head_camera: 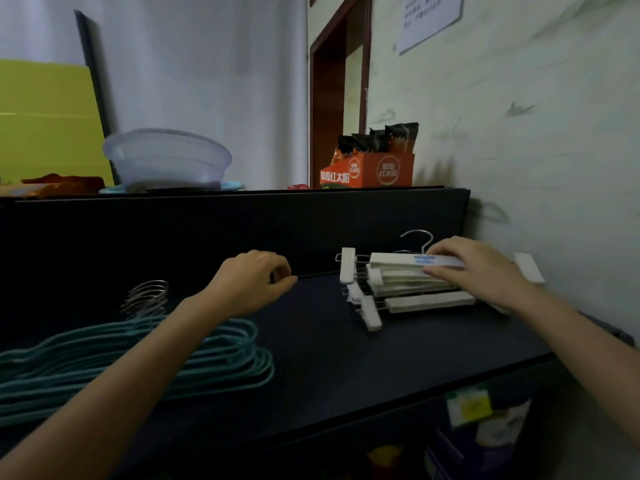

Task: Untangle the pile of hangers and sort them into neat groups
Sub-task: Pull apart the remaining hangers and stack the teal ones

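Observation:
A stack of white clip hangers (401, 287) with metal hooks lies at the right end of the dark shelf (322, 344), against the wall. My right hand (478, 268) rests on that stack, fingers gripping the top white hanger (398, 260) with blue lettering. A flat pile of teal hangers (221, 358) lies on the left of the shelf, its metal hooks (147, 296) bunched together at the back. My left hand (256, 280) hovers over the shelf between the two groups, fingers curled in, holding nothing. My left forearm crosses over the teal pile.
A higher ledge behind carries a clear plastic basin (166, 159) on a blue plate, a red wrapper at the left, and an orange snack box (370, 171) with dark packets. The wall stands close on the right. Packages sit below the shelf (485, 427).

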Motion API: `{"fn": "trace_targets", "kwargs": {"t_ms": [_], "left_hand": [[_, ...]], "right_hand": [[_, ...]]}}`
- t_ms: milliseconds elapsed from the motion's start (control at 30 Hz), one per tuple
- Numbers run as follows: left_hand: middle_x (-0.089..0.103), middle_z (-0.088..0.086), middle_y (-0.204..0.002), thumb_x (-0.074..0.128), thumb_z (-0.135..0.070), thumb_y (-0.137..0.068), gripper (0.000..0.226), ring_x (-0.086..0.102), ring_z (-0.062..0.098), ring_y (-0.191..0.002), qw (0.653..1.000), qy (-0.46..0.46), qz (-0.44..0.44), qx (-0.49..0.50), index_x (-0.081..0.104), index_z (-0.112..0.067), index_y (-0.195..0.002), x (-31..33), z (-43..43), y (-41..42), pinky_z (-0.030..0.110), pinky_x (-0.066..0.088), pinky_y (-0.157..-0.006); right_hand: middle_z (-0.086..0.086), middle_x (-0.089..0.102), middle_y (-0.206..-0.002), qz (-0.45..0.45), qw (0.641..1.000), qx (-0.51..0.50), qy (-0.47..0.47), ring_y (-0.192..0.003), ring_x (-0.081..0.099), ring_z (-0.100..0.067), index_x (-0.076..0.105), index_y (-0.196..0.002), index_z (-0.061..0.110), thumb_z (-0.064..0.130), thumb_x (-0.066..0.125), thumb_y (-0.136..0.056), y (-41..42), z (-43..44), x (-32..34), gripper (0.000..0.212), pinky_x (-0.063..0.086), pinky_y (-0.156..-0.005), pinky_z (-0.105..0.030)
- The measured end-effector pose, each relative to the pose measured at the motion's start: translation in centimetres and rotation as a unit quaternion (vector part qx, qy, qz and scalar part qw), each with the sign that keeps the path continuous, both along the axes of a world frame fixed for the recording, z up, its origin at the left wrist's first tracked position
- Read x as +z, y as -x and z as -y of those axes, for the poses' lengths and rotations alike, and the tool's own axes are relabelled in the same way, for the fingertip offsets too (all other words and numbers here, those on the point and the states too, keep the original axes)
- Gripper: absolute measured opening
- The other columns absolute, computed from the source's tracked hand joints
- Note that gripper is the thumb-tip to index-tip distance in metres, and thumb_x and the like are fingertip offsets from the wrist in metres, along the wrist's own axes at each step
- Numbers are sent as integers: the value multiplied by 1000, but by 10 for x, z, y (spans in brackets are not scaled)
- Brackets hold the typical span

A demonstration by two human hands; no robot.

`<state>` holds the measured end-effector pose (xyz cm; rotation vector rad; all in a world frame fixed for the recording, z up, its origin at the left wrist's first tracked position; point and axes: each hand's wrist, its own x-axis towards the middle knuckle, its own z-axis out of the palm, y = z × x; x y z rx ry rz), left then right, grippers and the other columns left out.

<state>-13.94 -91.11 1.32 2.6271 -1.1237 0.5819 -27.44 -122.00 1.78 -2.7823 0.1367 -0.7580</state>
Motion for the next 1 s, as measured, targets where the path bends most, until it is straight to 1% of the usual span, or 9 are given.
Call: {"fn": "trace_targets", "kwargs": {"t_ms": [100,300,400,467,567,667,767,867,1000], "left_hand": [[57,-13,-89,50,-46,-89,26,55,9,-79,1000,15,-5,14,63,-26,-101,-2,28,1,27,47,-66],[62,-11,-92,49,-45,-89,25,55,8,-77,999,9,-13,45,63,-27,-100,-5,54,-4,26,48,-63],[57,-15,-86,50,-46,-89,25,54,6,-74,998,4,-9,65,63,-29,-100,-5,56,-10,21,44,-57],[54,-17,-83,50,-46,-88,24,53,4,-71,997,4,-2,78,63,-30,-99,-5,54,-13,18,39,-53],[53,-17,-81,50,-47,-88,24,50,2,-68,995,-1,-1,95,64,-30,-98,-5,47,-16,17,36,-52],[55,-16,-82,50,-46,-89,25,50,2,-68,994,-5,-6,106,64,-29,-99,-6,39,-16,17,36,-51],[56,-15,-83,49,-46,-89,25,53,5,-71,993,-10,-10,119,63,-28,-100,-9,30,-13,18,38,-53],[57,-14,-85,48,-46,-89,26,56,8,-76,990,-15,-9,136,63,-29,-101,-10,15,-7,21,42,-57],[57,-14,-85,50,-46,-89,24,54,7,-75,985,-5,12,170,63,-29,-100,-4,-14,3,23,44,-59]], "right_hand": [[10,55,-98,-20,1000,19,6,-88,53,-9,61,-104,24,38,61,-85,-21,30,4,24,40,-73,-27],[7,51,-101,-86,993,76,26,-93,51,-11,59,-112,20,36,59,-87,-71,55,1,29,42,-81,-28],[6,52,-104,-115,987,104,39,-95,50,-12,57,-115,21,36,57,-89,-89,60,-2,31,42,-85,-30],[3,54,-108,-140,983,118,25,-97,51,-12,57,-117,22,36,55,-90,-96,64,-4,30,41,-85,-28],[1,55,-111,-172,977,128,9,-102,52,-13,58,-117,22,36,51,-92,-102,67,-5,30,41,-87,-27],[2,56,-115,-192,974,120,27,-103,52,-11,59,-118,23,37,50,-92,-105,68,-5,31,44,-92,-30],[4,58,-117,-193,974,112,38,-102,53,-10,60,-117,24,41,51,-91,-106,64,-4,32,46,-93,-33],[3,57,-122,-186,975,108,49,-108,54,-14,58,-121,23,40,52,-91,-107,50,1,35,46,-95,-36],[3,57,-122,-124,981,133,74,-109,54,-15,57,-121,24,38,52,-91,-106,14,12,33,48,-93,-39]]}}
